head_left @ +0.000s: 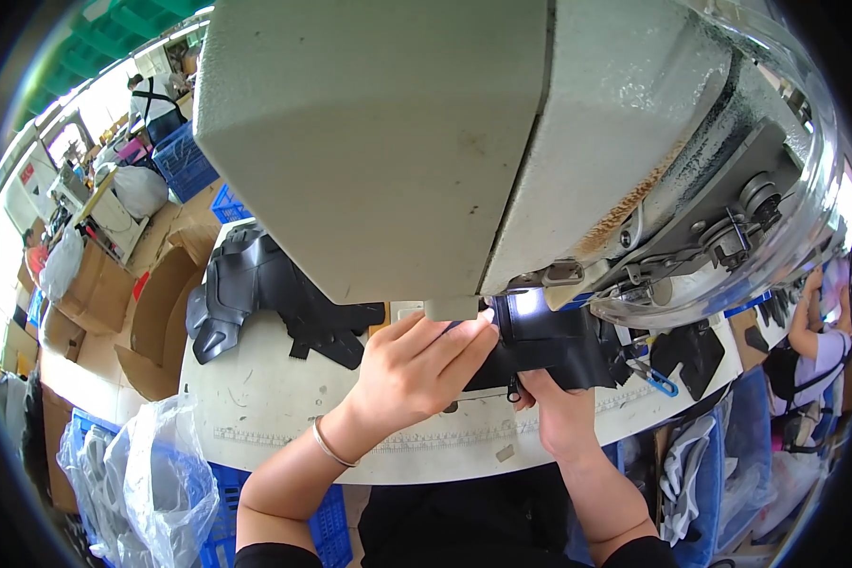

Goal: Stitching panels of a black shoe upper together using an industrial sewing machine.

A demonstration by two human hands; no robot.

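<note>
Under the head of a beige sewing machine (369,151) lies a shiny black leather-like piece (554,355). My left hand (412,364) rests by the machine's lower end, fingers stretched out toward the piece, and their tips are partly hidden. Close to the piece's near edge, my right hand (554,407) grips it, some fingers out of sight beneath. A small dark zipper pull (514,388) hangs beside the right fingers. The needle area is hidden behind the machine head and my left fingers.
A stack of black pieces (246,284) lies left on the white table (256,398). Blue-handled snips (655,379) and more black pieces (688,358) are at right. Blue crates (331,530), a clear plastic bag (166,454) and cardboard boxes surround the table. Other people work farther off.
</note>
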